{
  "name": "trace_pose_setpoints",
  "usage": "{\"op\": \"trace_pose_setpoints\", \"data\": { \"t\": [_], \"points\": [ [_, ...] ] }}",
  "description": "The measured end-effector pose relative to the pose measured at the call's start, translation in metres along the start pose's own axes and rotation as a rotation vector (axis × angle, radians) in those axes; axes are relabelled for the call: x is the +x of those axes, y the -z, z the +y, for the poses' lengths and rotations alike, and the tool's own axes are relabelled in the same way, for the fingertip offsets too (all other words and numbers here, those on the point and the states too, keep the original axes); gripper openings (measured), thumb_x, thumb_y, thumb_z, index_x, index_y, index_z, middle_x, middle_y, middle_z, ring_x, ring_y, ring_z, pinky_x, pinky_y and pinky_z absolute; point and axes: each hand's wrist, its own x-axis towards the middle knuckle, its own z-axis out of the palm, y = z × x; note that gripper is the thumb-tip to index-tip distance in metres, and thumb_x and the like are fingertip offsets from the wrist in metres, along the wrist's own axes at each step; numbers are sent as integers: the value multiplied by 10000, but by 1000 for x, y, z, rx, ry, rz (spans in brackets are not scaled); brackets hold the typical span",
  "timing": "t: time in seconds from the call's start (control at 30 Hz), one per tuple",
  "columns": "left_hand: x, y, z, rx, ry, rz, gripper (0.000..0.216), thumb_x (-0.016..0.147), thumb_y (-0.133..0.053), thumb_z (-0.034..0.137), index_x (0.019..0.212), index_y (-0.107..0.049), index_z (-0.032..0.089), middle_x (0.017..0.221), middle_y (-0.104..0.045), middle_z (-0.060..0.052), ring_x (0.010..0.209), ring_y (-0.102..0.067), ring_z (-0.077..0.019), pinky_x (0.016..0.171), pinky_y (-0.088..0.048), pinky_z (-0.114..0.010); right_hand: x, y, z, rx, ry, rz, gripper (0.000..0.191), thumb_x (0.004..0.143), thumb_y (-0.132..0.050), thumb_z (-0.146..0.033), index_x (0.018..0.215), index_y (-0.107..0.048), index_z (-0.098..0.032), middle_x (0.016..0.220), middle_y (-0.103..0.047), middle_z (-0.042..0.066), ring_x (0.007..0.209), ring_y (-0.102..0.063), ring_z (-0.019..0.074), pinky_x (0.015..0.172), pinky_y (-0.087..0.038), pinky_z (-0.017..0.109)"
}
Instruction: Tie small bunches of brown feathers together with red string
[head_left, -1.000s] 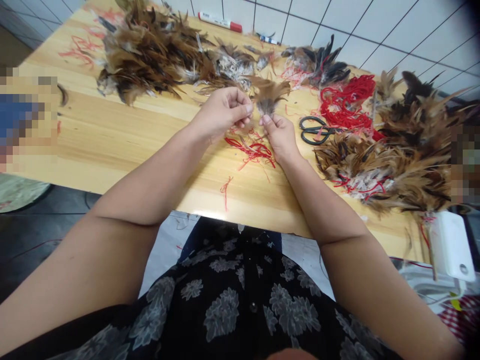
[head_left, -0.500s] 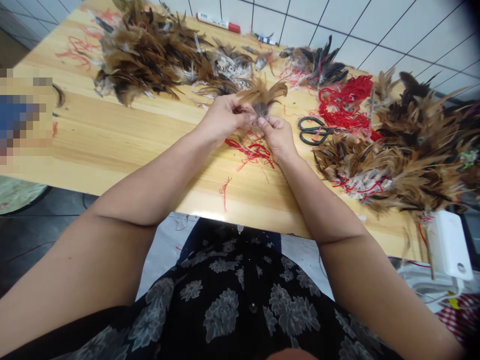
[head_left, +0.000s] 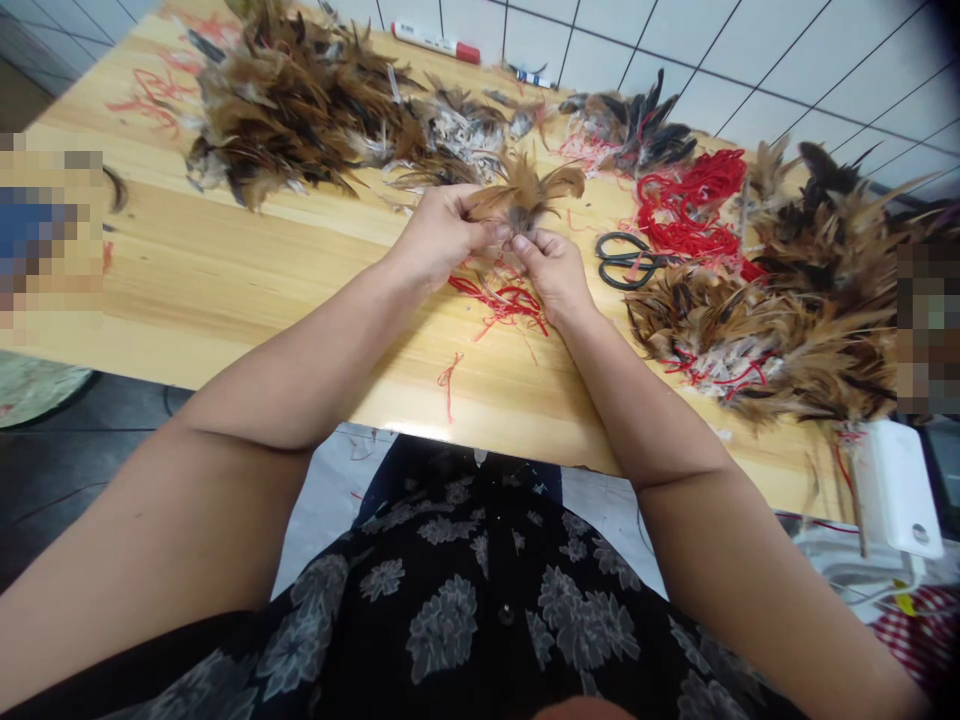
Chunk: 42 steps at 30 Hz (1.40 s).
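Left grip [head_left: 444, 232] and right grip [head_left: 556, 270] on fanned, wispy brown feathers [head_left: 527, 188]

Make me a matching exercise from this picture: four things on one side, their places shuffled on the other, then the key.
Things
1. Feather bunch
2. Scissors
3. Red-capped marker
4. White box

Places
A. At the near right corner of the table
B. Along the far edge, by the tiled wall
C. Pinched in the right hand
D. Beside the pile of red cord

Pairs: 1-C, 2-D, 3-B, 4-A
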Motion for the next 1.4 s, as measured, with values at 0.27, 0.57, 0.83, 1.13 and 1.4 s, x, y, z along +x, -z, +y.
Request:
{"op": "trace_pose_setpoints", "data": {
  "t": [0.27, 0.57, 0.83, 1.13, 1.4],
  "points": [
    [-2, 1, -1, 63, 7, -32, 377, 753, -1101, 413, 767, -742, 299, 813, -756, 6, 856, -635, -229, 839, -590, -406, 0, 0, -1, -31, -61, 3, 557, 1040, -928, -611, 773, -634, -221, 742, -489, -44, 765, -462, 122, 738, -427, 287],
    [1, -1, -10, -53, 31, -44, 240, 739, -947, 58, 790, -756, 193, 767, -738, 16, 695, -671, -153, 702, -560, -260, -4, -7, -8, 27, -115, 38, 490, 1047, -889, -479, 772, -552, -251, 716, -523, -63, 755, -512, 129, 796, -489, 285],
    [-10, -9, 2, -177, 148, -89, 399, 743, -1140, 260, 894, -775, 204, 822, -799, -8, 774, -806, -223, 762, -693, -310, -7, -9, -14, -83, -105, 16, 404, 1087, -747, -294, 729, -565, -250, 710, -581, -51, 770, -527, 153, 821, -460, 299],
    [-4, -2, -8, -128, 100, -139, 679, 657, -1206, 651, 798, -694, 229, 764, -694, -22, 768, -710, -216, 725, -596, -371, -7, -6, -9, -62, -8, -90, 461, 1077, -871, -522, 778, -661, -241, 837, -728, -5, 828, -606, 171, 899, -516, 325],
    [0, 0, -1, -139, 155, -154, 843, 461, -1223, 737, 791, -605, 269, 725, -583, 28, 986, -576, -229, 934, -554, -420, -10, -5, -18, -7, -12, -116, 577, 925, -1000, -721, 819, -735, -220, 829, -699, -7, 873, -648, 164, 862, -561, 316]
  ]
}}
